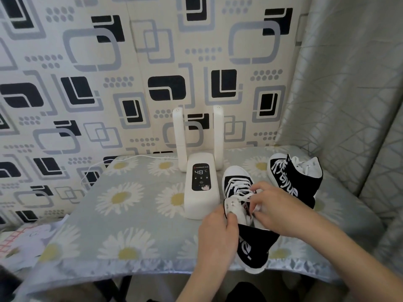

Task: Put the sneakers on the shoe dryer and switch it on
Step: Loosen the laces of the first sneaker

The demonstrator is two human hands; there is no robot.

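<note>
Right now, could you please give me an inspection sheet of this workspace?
Surface: table under a daisy-print cloth.
Job's things: white shoe dryer, both tubes upright and bare, display reading 48°C; near sneaker beside it, toe towards the wall; far sneaker standing further right.
Clutter: papers at the table's left edge.
Hands: left hand grips the near sneaker's collar; right hand pinches its laces.
Cables: white cord runs from the dryer off the table's back left.
Surroundings: patterned wall; grey curtain on the right.

daisy-print table [135, 214] carries shoe dryer [201, 192] and two sneakers [296, 177].
</note>
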